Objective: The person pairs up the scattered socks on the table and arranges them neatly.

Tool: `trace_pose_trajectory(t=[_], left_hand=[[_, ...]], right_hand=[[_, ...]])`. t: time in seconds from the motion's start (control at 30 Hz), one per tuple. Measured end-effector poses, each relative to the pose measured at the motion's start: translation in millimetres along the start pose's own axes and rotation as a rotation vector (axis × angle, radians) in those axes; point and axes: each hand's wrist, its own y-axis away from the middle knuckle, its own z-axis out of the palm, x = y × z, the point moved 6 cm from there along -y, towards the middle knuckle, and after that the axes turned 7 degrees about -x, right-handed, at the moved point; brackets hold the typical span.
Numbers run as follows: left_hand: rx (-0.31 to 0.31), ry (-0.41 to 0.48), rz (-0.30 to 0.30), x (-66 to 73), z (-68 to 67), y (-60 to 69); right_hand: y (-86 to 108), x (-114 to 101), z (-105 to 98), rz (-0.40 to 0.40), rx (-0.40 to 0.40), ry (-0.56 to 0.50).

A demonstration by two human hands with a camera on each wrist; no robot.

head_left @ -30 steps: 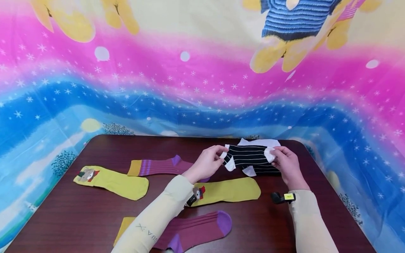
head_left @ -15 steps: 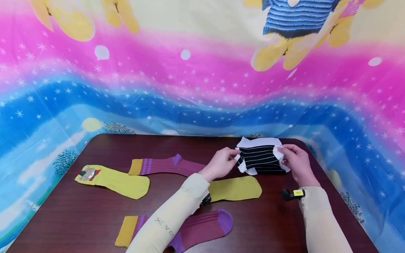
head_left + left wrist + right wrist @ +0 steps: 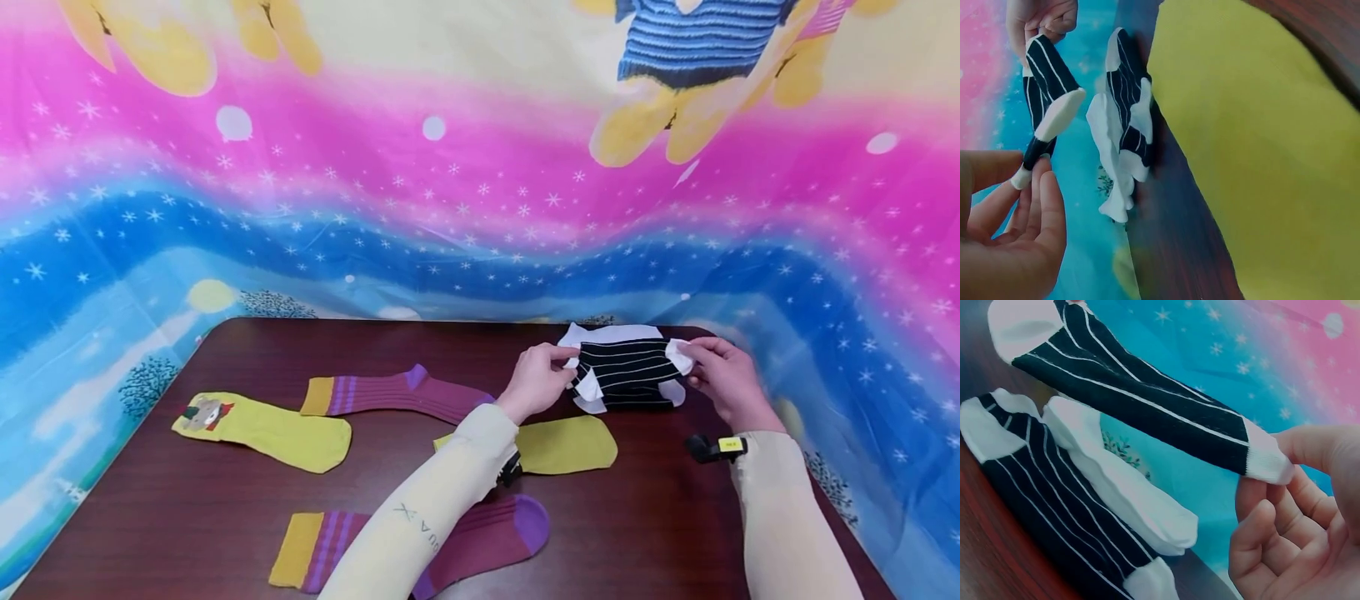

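A black sock with white stripes and white ends [image 3: 626, 358] is stretched between both hands, raised over the table's back right. The left hand [image 3: 534, 382] pinches its left end; in the left wrist view the left hand [image 3: 1016, 231] has thumb and fingertips on the white tip. The right hand [image 3: 729, 379] pinches the other white end, also seen at the right hand [image 3: 1310, 512] in the right wrist view. Beneath lie another striped black sock [image 3: 1054, 506] and a white sock [image 3: 1129, 487], both apart from the held one in the wrist views.
On the dark table [image 3: 187, 517] lie a yellow sock with an animal face [image 3: 277, 433], another yellow sock [image 3: 570, 446] partly under the left forearm, and two purple socks with mustard cuffs, one behind [image 3: 382, 393] and one in front [image 3: 495, 537]. A printed cloth [image 3: 450, 208] hangs behind.
Both hands have moved right with the striped sock stretched between them. The left forearm now covers more of the right-hand yellow sock. The socks on the table have not visibly moved.
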Motion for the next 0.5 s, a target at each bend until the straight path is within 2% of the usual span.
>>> trace_pose_trajectory(t=[0.27, 0.37, 0.5], left_hand=[[-0.156, -0.062, 0.011, 4.8, 17.1, -3.2], [-0.176, -0.076, 0.024, 3.8, 21.0, -3.2], [-0.201, -0.076, 0.012, -0.9, 26.7, -3.6]], right_hand=[[-0.9, 6.1, -14.4, 0.076, -0.048, 0.082], [-1.8, 13.3, -17.5, 0.116, -0.071, 0.097], [-4.8, 26.3, -21.1, 0.155, -0.089, 0.184]])
